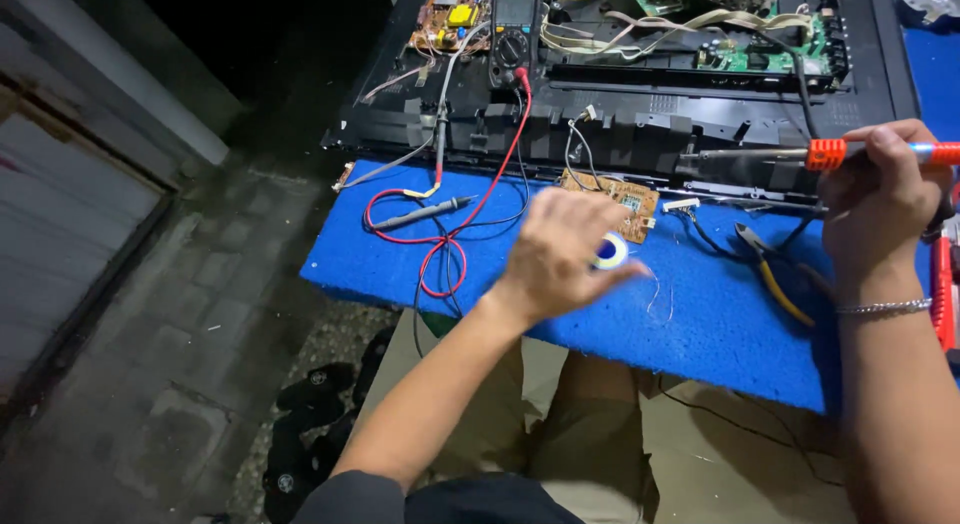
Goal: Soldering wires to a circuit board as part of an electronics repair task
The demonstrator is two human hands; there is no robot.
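Note:
My left hand [560, 249] hovers over the blue foam mat [400, 269], its fingers closed around a small spool of solder wire [610, 252] with a thin strand trailing to the right. My right hand [878, 199] grips a soldering iron [790, 156] with an orange collar, its metal tip pointing left. A small brown circuit board [622, 197] lies on the mat just beyond my left hand, below the iron's tip.
A multimeter [513, 34] with red and black probe leads [440, 234] sits on an opened black chassis [620, 119] holding green and brown boards. Yellow-handled pliers [772, 279] lie on the mat at right. Concrete floor and sandals are at lower left.

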